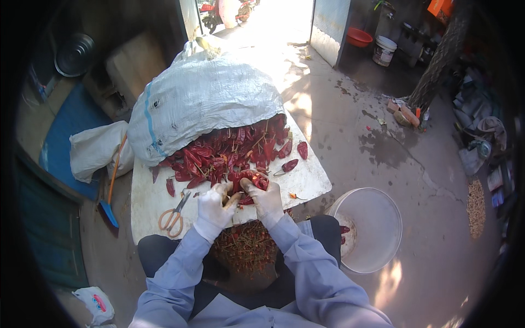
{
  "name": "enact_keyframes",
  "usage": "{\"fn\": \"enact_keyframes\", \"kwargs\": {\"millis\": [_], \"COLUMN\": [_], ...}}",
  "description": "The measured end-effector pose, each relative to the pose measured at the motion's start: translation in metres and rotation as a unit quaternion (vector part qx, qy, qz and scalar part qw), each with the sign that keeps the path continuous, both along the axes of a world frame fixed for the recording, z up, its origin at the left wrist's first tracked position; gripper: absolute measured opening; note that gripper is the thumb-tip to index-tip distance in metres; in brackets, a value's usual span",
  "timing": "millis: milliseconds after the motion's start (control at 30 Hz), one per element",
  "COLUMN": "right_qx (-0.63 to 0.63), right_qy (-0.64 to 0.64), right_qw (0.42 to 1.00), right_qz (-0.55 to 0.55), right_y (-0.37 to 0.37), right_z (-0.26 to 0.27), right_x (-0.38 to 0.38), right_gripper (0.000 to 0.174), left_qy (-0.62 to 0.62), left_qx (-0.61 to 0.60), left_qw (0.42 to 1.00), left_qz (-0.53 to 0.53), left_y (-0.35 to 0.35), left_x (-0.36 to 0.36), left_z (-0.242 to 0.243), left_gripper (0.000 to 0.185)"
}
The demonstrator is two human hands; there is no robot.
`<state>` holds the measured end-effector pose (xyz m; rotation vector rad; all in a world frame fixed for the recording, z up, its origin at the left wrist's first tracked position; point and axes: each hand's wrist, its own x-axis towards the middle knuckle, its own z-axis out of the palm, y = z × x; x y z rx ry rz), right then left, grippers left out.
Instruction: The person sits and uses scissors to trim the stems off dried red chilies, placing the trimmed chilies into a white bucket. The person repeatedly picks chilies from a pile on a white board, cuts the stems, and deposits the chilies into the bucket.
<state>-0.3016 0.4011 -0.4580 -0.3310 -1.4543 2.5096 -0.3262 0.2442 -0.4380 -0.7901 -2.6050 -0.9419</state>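
Observation:
My right hand (264,199), in a pale glove, grips red dried chili peppers (259,181) above the near edge of a white board (309,172). Close beside it, my gloved left hand (215,208) has its thumb and fingers curled towards the same peppers. Whether those fingertips pinch anything is hidden. A large heap of red chili peppers (233,147) spills from the mouth of a white woven sack (209,94) lying on the board. Scissors with orange handles (174,217) lie left of my left hand. Two loose peppers rest to the heap's right.
A white bucket (379,229) with a few peppers inside stands at my right knee. Pepper stems (246,248) are piled between my legs. A blue broom (108,213) and a smaller white sack (98,151) are at left. A tree trunk-like post (437,61) stands at far right.

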Motion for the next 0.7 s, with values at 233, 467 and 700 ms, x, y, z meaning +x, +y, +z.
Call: {"fn": "enact_keyframes", "kwargs": {"millis": [233,467,700], "right_qx": [0.012,0.071,0.248], "right_qy": [0.012,0.006,0.036], "right_qw": [0.998,0.996,0.964], "right_qz": [0.055,0.062,0.09], "right_y": [0.0,0.005,0.001], "right_z": [0.009,0.016,0.015], "right_x": [0.005,0.006,0.011], "right_gripper": [0.035,0.037,0.046], "left_qy": [0.16,-0.168,-0.231], "left_qx": [-0.072,0.2,0.22], "left_qw": [0.981,0.963,0.946], "left_qz": [-0.088,-0.073,-0.056], "left_y": [0.007,-0.009,-0.01], "left_x": [0.009,0.005,-0.004], "left_z": [0.013,0.038,0.045], "left_gripper": [0.025,0.019,0.023]}}
